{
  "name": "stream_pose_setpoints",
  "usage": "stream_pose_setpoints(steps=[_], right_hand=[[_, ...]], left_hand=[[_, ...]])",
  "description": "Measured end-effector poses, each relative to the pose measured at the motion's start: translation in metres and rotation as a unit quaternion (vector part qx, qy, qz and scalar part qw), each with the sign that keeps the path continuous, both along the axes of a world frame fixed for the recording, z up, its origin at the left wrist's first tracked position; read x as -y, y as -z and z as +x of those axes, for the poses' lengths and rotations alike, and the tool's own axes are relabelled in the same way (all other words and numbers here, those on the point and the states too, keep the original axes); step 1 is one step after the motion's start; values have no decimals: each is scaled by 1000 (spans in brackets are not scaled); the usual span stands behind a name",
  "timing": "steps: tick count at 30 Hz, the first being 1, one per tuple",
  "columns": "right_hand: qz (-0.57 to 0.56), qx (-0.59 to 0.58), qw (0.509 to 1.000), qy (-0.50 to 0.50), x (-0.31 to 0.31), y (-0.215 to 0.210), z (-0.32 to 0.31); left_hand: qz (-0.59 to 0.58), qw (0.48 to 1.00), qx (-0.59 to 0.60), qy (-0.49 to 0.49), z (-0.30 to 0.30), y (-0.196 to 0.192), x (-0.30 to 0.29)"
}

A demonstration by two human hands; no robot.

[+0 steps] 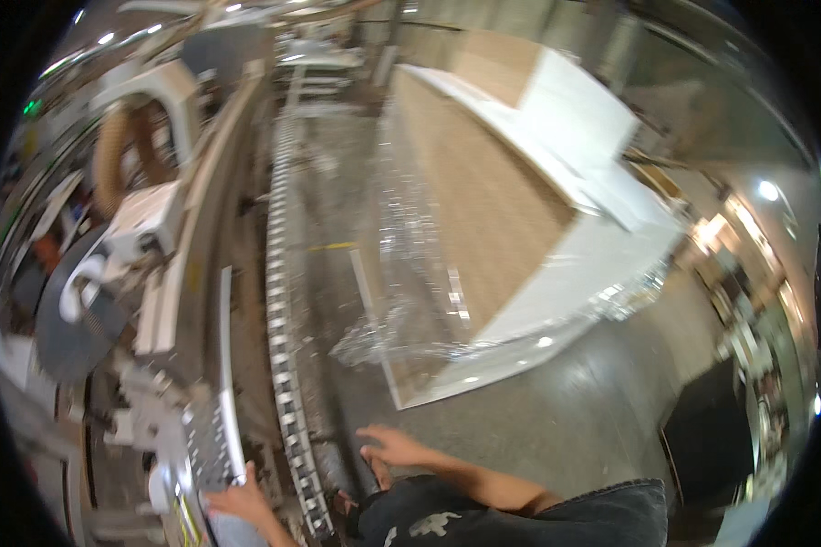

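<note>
The right hand point(385, 448) hangs open and empty just below the wrapped board stack point(511, 228), whose long axis runs up and away. The left hand point(240, 500) grips the metal rail point(226, 383), farther from the stack.

I see glossy, crinkled clear plastic wrap point(410, 273) over a stack of matt, brown chipboard-like panels point(483, 210) with smooth white faces. The roller rail point(283, 301) looks like dull metal, and the concrete floor point(556, 410) is smooth with a faint sheen.
</note>
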State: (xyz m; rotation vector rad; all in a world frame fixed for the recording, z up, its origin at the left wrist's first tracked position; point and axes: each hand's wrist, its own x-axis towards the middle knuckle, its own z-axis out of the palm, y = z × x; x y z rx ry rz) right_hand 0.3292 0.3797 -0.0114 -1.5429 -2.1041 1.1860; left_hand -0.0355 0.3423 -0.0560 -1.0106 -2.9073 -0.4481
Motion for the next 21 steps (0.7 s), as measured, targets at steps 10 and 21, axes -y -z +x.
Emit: stream_pose_setpoints(steps=[10, 21], right_hand=[[40, -61, 992, 103, 59, -36, 98], [130, -92, 971, 177, 79, -73, 261]], left_hand=[[215, 826, 173, 492, 223, -142, 17], [461, 531, 23, 710, 542, -441, -87]])
